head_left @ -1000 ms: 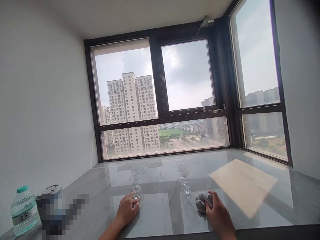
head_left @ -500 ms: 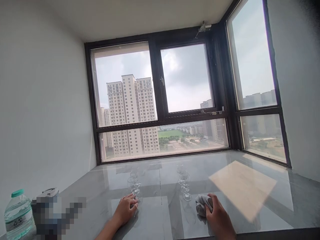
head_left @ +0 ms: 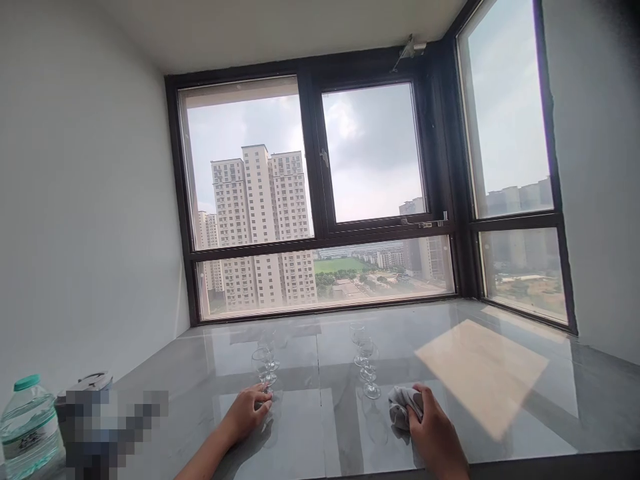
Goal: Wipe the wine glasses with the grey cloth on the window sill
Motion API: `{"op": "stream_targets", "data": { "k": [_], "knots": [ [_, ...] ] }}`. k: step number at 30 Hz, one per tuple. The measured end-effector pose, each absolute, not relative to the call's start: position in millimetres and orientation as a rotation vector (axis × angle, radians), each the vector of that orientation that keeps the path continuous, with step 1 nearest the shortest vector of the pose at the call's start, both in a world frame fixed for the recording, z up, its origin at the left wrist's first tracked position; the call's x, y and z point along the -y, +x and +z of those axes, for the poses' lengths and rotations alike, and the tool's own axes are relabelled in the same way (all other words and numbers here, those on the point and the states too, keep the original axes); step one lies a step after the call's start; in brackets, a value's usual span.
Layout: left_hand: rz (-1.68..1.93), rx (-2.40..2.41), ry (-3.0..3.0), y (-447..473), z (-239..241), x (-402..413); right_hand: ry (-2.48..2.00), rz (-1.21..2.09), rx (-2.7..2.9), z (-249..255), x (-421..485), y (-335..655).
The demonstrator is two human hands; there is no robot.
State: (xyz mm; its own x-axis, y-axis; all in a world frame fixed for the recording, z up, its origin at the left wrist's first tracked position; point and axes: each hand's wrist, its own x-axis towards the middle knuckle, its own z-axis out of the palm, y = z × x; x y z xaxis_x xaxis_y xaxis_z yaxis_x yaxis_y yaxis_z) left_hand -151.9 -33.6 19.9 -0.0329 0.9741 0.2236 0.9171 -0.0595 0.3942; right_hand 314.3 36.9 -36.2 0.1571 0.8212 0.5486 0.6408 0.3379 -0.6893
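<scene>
On the glossy grey counter [head_left: 475, 413] stand two rows of clear stemmed glasses. My left hand [head_left: 246, 413] is closed round the foot of the nearest glass [head_left: 262, 369] in the left row. The right row of glasses [head_left: 365, 357] stands just beyond and left of my right hand [head_left: 434, 433]. That hand is closed on a crumpled grey cloth [head_left: 401, 408], which rests on the counter.
A water bottle with a green cap [head_left: 27, 427] and a dark box-like object [head_left: 83, 397] sit at the counter's left end by the white wall. Large dark-framed windows [head_left: 320, 200] close the back and right side. A sunlit patch [head_left: 483, 373] lies on the counter's right.
Both hands stay almost where they were. The view has shifted slightly, and the left fingers have slid closer onto the foot of the nearest glass.
</scene>
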Motion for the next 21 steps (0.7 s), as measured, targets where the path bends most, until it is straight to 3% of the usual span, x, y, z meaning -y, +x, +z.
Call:
{"op": "stream_targets", "data": {
  "k": [14,21],
  "knots": [
    [0.702,-2.438,1.904,-151.4,1.6,45.1,-1.332,0.302,1.535,-42.7,-48.7,314.0],
    [0.700,-2.221,2.094,-58.3,9.1,60.2,-1.370,0.240,1.530,-32.8,-37.3,308.4]
  ]
}}
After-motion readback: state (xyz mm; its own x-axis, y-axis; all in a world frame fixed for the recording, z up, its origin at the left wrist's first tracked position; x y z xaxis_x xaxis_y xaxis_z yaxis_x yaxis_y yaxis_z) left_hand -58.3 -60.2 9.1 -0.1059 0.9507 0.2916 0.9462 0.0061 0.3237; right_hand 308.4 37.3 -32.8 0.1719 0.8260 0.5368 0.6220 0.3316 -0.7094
